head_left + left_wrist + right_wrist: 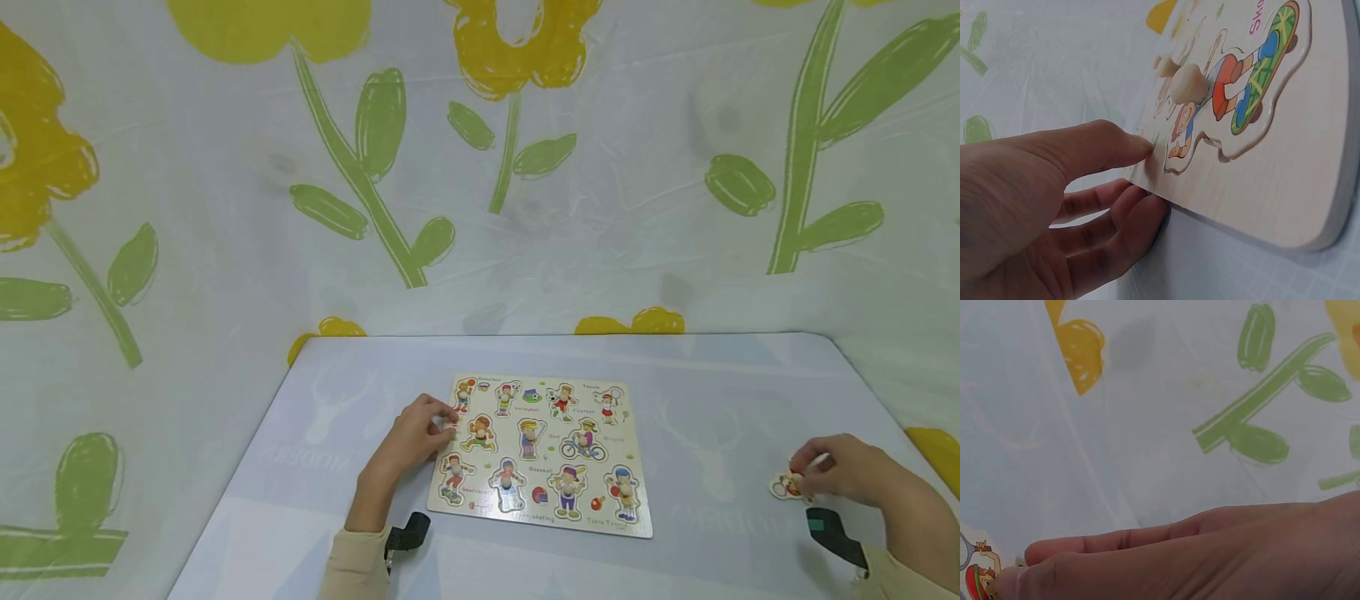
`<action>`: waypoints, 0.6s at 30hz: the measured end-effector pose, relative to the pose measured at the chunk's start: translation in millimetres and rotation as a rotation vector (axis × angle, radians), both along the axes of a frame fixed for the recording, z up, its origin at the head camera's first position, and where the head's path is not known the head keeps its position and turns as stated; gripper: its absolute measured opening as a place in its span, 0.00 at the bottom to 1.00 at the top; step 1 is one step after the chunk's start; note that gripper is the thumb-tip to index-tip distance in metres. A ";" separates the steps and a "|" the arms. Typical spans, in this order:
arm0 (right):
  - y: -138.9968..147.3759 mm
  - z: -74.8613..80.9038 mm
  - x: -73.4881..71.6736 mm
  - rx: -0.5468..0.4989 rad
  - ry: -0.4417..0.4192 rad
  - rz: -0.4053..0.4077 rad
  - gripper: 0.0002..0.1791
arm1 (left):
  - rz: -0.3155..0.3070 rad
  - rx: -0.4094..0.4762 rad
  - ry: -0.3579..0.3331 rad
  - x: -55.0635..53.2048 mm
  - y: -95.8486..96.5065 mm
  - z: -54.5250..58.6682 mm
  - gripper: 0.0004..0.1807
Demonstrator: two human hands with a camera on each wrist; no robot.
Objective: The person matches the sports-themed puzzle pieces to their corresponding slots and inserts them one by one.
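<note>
A wooden knob puzzle board (517,521) with cartoon sports figures lies flat on the table. My left hand (414,433) holds its left edge; in the left wrist view the thumb (1138,149) rests on the top face and the curled fingers are at the edge, tips partly hidden. Beside them, a skateboarder piece (1232,81) with a round knob sits in the board. Well to the right of the board, my right hand (851,471) pinches a tennis player puzzle piece (782,486) low at the table. The right wrist view shows its racket and red cap; the hand hides the rest.
The table (720,400) has a pale cover with faint deer prints, and its back edge meets a flower-printed curtain (600,217). Several other knobbed figures, such as the cyclist piece (585,442), sit in the board. Dark wrist devices (408,533) stick out near both sleeves.
</note>
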State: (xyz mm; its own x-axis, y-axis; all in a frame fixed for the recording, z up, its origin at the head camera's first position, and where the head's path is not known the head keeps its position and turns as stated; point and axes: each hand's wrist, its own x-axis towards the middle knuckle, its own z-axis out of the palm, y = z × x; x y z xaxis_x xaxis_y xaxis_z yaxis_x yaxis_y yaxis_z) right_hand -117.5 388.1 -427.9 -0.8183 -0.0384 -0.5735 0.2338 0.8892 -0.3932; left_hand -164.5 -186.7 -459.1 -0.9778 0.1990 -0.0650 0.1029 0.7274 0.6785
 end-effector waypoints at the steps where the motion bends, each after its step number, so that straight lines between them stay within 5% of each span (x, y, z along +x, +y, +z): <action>1: -1.1 0.1 -1.3 0.000 0.007 0.007 0.17 | -0.001 0.001 -0.001 0.1 0.1 0.1 0.08; 9: -11.8 1.6 -2.9 -0.001 0.037 0.035 0.16 | -0.001 0.002 -0.008 0.8 0.7 2.0 0.08; 18: -17.5 2.3 -7.8 0.054 0.065 -0.021 0.18 | -0.008 0.000 -0.002 0.3 0.5 0.8 0.08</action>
